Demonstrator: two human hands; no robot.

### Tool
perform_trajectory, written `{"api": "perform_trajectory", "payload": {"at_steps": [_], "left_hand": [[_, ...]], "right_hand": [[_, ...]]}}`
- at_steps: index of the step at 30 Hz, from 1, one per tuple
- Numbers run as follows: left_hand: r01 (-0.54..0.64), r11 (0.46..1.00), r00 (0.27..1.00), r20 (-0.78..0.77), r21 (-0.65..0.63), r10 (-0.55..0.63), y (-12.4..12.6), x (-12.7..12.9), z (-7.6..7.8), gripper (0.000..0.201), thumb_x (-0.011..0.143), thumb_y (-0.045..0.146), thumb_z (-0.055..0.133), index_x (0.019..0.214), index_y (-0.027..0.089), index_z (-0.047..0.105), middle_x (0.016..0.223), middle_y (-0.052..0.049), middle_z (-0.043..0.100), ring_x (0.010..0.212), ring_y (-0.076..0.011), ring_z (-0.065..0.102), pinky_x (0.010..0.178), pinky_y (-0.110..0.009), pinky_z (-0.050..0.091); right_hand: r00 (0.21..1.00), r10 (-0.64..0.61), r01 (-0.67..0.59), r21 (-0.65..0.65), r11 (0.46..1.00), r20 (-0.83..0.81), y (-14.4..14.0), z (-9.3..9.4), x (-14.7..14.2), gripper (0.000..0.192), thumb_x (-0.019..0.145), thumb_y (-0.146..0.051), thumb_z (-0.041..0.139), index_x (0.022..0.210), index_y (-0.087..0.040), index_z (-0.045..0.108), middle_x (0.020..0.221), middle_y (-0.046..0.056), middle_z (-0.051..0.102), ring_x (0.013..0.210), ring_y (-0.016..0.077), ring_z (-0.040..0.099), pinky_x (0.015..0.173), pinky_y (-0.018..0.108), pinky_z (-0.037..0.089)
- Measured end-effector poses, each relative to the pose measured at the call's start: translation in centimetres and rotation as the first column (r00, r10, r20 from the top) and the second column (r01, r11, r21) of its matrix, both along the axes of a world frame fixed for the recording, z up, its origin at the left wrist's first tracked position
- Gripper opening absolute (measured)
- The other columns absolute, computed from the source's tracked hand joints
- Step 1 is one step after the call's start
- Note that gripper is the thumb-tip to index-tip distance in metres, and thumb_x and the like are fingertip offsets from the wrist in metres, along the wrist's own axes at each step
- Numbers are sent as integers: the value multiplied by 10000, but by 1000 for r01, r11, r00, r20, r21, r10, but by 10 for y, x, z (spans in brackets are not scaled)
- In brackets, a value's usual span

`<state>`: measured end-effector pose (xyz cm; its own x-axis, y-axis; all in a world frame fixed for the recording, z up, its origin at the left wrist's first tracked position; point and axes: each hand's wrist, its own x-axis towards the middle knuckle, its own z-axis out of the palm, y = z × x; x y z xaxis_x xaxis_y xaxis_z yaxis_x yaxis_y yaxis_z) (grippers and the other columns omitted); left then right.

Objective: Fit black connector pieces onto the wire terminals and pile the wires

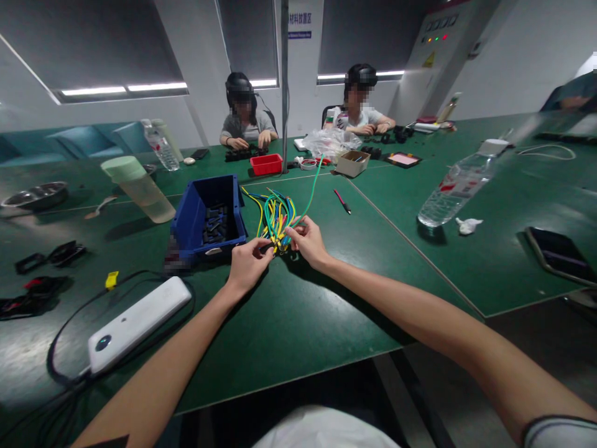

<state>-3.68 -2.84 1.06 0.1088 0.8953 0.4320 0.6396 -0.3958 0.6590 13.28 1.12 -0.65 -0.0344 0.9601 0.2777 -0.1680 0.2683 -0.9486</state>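
Wire bundle (276, 219) lies right of bin (192, 214), bottle (454, 186) farther right.

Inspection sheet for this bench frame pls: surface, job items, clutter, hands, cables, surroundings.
Surface: dark green matte table, seam lines between panels.
Job's things: bundle of yellow, green and blue wires; blue plastic bin of black parts beside it.
Clutter: clear plastic water bottle, white rectangular power bank, pale green plastic cup, black phone, red pen.
Grip: left hand and right hand both pinch the wire ends.
Cables: black cable looped round the power bank.
Surroundings: two seated people across the table, grey electrical cabinet.
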Motion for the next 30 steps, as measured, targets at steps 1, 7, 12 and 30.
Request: {"api": "perform_trajectory", "payload": {"at_steps": [1, 7, 12, 30], "left_hand": [[3, 1000, 1000, 11, 0, -3, 0, 0, -1, 208, 748, 304, 622, 875, 158, 697, 708, -25, 705, 546, -124, 601, 562, -223, 461], [20, 1000, 997, 69, -18, -18, 2, -1, -5, 229, 761, 321, 614, 898, 154, 688, 722, -33, 707, 563, -130, 613, 558, -217, 463], [-14, 1000, 1000, 20, 6, 14, 2, -1, -4, 226, 762, 334, 618, 881, 158, 696, 637, -7, 674, 465, -96, 512, 509, -208, 416], [-11, 1000, 1000, 21, 5, 10, 1, 0, 0, 221, 765, 321, 616, 895, 164, 700, 639, 2, 674, 496, -100, 544, 537, -211, 435]], "right_hand": [[1000, 0, 0, 3, 1000, -3, 0, 0, 0, 283, 738, -386, 636, 867, -210, 456, 550, -93, 504, 354, 56, 435, 355, 176, 331], [1000, 4, -4, 1, 1000, -5, -1, 1, 0, 269, 738, -359, 639, 872, -203, 466, 540, -91, 513, 352, 60, 437, 353, 180, 327], [1000, -2, 2, -23, 1000, 16, -1, 1, 0, 281, 731, -371, 640, 872, -203, 464, 528, -92, 506, 357, 63, 439, 358, 182, 329], [1000, 3, -3, -20, 1000, -1, -2, 4, -1, 273, 728, -359, 655, 852, -204, 468, 485, -102, 481, 350, 64, 426, 356, 178, 318]]}}
